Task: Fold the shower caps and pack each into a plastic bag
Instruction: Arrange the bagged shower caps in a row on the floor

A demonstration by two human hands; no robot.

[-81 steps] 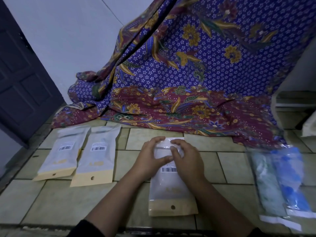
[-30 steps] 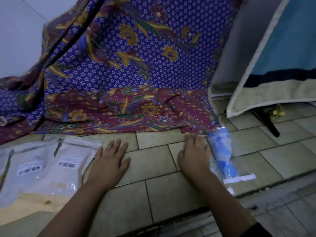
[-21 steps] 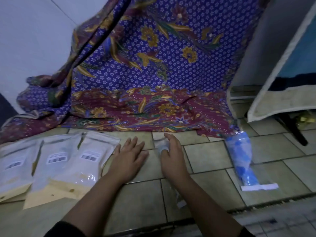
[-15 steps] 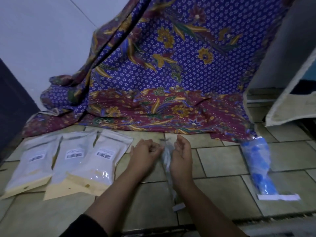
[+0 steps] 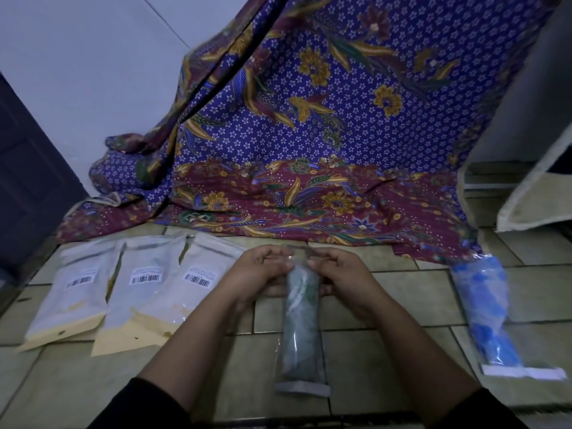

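Pinching the far end of a clear plastic sleeve (image 5: pixel 301 335), the left hand (image 5: pixel 260 274) and the right hand (image 5: pixel 343 280) face each other in the head view. Each grip is narrow, with thumb and fingertips closed on the film at the sleeve's mouth. The sleeve lies lengthwise on the tiled floor (image 5: pixel 387 360) between the forearms, its white strip end nearest the person, and a grey-green shower cap (image 5: pixel 299 301) is bunched inside it.

The cap looks very light and limp, likely to spring out of any fold once released. The film looks thin, slick and easily creased. The open edge seems the best place to hold, one hand on each side, while the soft roll is eased out.

A second sleeve with a blue cap (image 5: pixel 483 311) lies well apart to the right. Three flat bags with barcode labels (image 5: pixel 139 292) overlap on the left. A patterned cloth (image 5: pixel 309 134) drapes down to the floor behind.
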